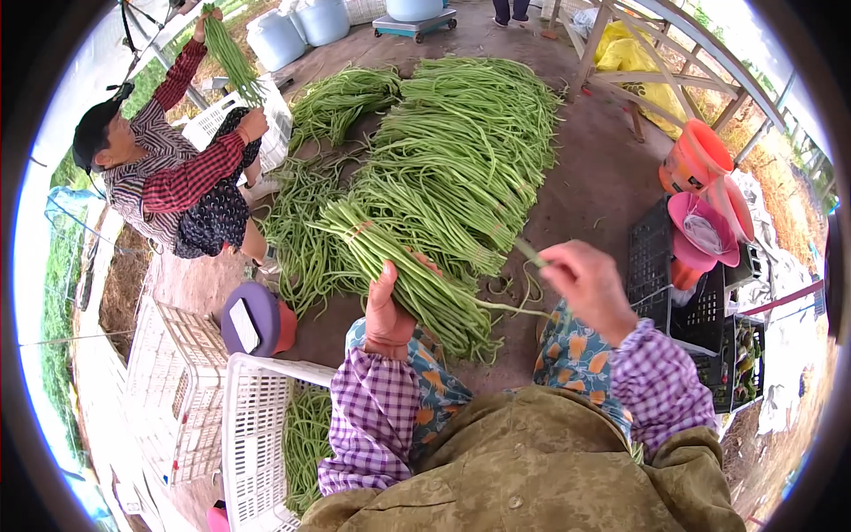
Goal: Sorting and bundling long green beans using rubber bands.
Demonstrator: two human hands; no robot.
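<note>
My left hand point(392, 312) is closed around a bundle of long green beans point(412, 279), which lies slanted across it with a reddish band near its upper left end. To the right, my right hand point(585, 282) pinches a thin green bean point(532, 253), partly blurred by motion. Beyond my hands a large heap of banded long bean bundles point(459, 153) covers the floor. Loose long beans point(306, 233) lie tangled to its left, and another pile point(346, 100) is behind them.
At the left a co-worker point(179, 166) holds up a bean bundle point(229, 56). White plastic crates point(256, 425) stand by my left side, near a purple-topped stool point(262, 319) bearing a phone. Black crates point(648, 266), a pink basin point(705, 229) and orange buckets point(695, 156) are at the right.
</note>
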